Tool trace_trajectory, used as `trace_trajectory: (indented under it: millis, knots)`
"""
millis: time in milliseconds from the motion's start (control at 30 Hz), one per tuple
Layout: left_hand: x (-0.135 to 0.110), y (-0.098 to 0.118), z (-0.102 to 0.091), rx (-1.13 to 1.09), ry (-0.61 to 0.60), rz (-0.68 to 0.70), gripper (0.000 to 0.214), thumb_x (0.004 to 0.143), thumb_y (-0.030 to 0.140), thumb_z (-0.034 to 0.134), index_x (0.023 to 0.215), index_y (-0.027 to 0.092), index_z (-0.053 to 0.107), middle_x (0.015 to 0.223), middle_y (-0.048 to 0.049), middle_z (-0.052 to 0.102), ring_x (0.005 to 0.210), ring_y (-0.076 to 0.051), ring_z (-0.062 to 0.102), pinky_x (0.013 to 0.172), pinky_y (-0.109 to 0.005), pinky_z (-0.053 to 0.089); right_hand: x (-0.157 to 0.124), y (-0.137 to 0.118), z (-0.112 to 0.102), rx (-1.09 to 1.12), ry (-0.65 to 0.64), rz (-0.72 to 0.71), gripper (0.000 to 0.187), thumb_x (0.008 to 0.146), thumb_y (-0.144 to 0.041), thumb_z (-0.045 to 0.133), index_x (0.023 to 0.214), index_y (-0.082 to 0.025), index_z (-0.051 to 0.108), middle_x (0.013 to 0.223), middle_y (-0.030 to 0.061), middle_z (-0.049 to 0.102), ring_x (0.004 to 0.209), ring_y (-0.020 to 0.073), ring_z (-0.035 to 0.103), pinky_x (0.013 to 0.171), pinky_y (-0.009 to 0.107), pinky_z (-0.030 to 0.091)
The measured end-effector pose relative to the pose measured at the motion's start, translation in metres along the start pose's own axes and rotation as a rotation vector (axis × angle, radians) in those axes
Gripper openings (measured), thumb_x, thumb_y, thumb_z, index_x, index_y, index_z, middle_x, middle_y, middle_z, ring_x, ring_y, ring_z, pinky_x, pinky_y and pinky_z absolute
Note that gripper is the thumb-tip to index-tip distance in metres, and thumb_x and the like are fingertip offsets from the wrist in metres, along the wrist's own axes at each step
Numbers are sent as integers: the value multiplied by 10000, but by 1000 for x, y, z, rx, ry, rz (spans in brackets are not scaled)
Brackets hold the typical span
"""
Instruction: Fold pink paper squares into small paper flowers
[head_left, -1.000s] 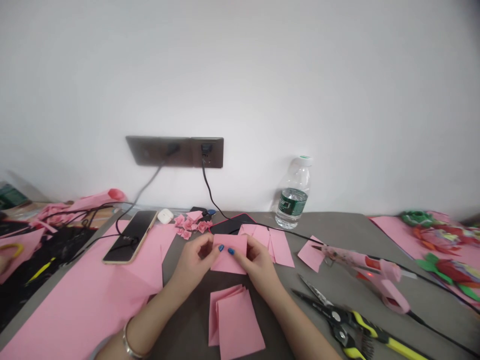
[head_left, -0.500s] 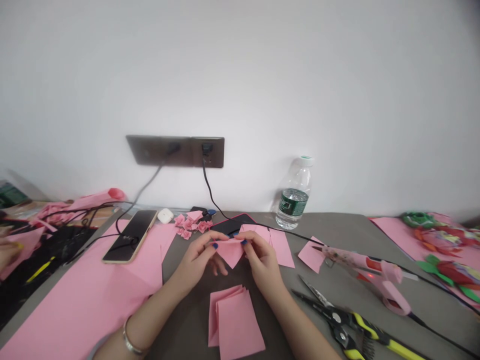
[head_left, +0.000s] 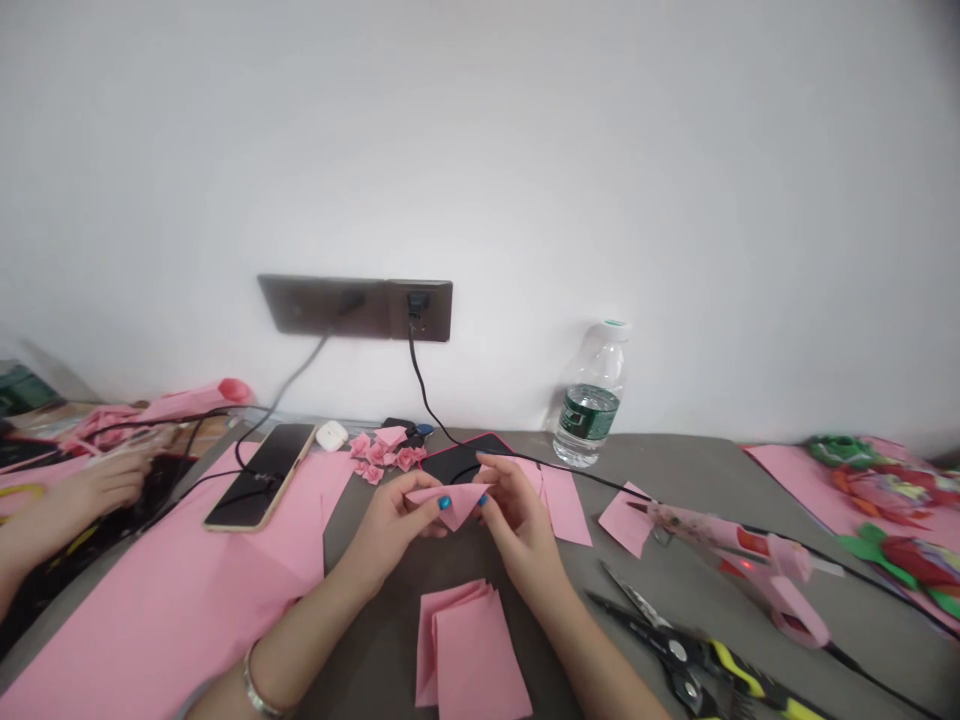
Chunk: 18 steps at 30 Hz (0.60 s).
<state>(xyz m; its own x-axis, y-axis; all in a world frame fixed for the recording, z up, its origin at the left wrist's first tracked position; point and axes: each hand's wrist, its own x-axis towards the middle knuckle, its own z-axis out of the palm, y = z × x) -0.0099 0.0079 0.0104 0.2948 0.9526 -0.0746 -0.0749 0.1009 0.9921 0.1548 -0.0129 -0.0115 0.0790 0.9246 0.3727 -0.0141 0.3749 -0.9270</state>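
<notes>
Between my hands is a small folded piece of pink paper (head_left: 459, 500), its point facing down toward me. My left hand (head_left: 401, 515) is closed on its left end, the thumb lying across the front. At the right corner my right hand (head_left: 516, 510) pinches it between thumb and fingers. Below on the table lies a pile of pink paper squares (head_left: 480, 650). Behind my left hand sit several small folded pink paper flowers (head_left: 381, 452). Pink paper pieces (head_left: 564, 500) lie just beyond my right hand.
A pink glue gun (head_left: 742, 550) with a lit red light and yellow-black scissors (head_left: 675, 645) lie right. A water bottle (head_left: 591, 400) stands by the wall. Left are a phone (head_left: 262, 478), a large pink sheet (head_left: 187, 610), cables and another person's hand (head_left: 97, 490).
The paper's top edge has tilted and its front now looks shorter, with my left thumb moved across it. The other person's hand has reached further in from the left.
</notes>
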Motion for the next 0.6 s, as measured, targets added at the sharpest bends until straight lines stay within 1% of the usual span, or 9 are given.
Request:
trace_trajectory:
  millis: [100, 133, 167, 233, 300, 400, 467, 533, 600]
  knots:
    - [0, 0, 1, -7, -3, -6, 231, 782, 368, 711, 831, 146, 673, 772, -7, 607, 693, -131, 622, 642, -235, 571, 1, 1, 0, -1, -52, 27, 85, 857, -247, 575, 904, -200, 629, 826, 35, 587, 751, 181, 574, 654, 278, 464]
    - [-1, 0, 1, 16, -26, 3, 237, 790, 376, 702, 831, 144, 681, 776, -13, 613, 699, -136, 627, 649, -239, 570, 2, 1, -1, -2, -48, 21, 76, 859, -251, 572, 844, -196, 622, 805, 33, 585, 749, 181, 572, 656, 276, 462]
    - [-1, 1, 2, 49, -57, 17, 242, 798, 382, 692, 832, 142, 689, 782, -21, 624, 707, -144, 633, 655, -242, 566, 2, 2, -1, 1, -30, 22, 91, 865, -255, 565, 824, -195, 620, 790, 30, 585, 738, 178, 570, 648, 271, 459]
    - [-2, 0, 2, 109, -115, 37, 258, 813, 396, 671, 853, 143, 700, 801, -38, 649, 717, -157, 644, 654, -246, 555, 2, 3, -2, 15, 27, 41, 93, 868, -272, 573, 871, -198, 629, 790, 27, 597, 706, 172, 571, 618, 262, 454]
    - [-3, -1, 2, 119, -136, 29, 298, 837, 434, 625, 879, 149, 698, 803, -47, 665, 698, -165, 647, 641, -255, 545, 2, 3, -2, 31, 49, 57, 119, 865, -303, 594, 906, -201, 638, 793, 29, 617, 710, 177, 583, 619, 264, 458]
    - [-2, -3, 1, 133, -148, 14, 389, 888, 491, 511, 824, 151, 688, 716, -37, 657, 641, -166, 620, 630, -269, 523, 2, 3, -2, 45, -7, 81, 167, 883, -353, 580, 862, -202, 647, 744, 27, 623, 716, 188, 595, 630, 272, 466]
    - [-2, -3, -1, 206, -151, 38, 422, 896, 505, 487, 776, 150, 680, 686, -31, 645, 630, -164, 585, 612, -260, 495, 1, 3, -1, 27, -50, 108, 188, 885, -363, 576, 832, -200, 653, 741, 30, 629, 734, 195, 604, 652, 279, 472]
    - [-2, -3, -1, 272, -161, 58, 399, 877, 508, 522, 822, 149, 685, 738, -34, 647, 655, -165, 564, 596, -247, 473, 0, 3, -1, 13, -65, 134, 180, 865, -363, 600, 840, -197, 665, 787, 43, 654, 780, 207, 620, 693, 292, 480]
    - [-2, -2, -1, 284, -205, 62, 388, 865, 506, 548, 909, 145, 681, 780, -38, 647, 686, -170, 564, 597, -242, 463, 0, 4, 0, 23, -58, 159, 175, 838, -361, 626, 858, -194, 673, 811, 52, 673, 786, 210, 627, 693, 296, 482]
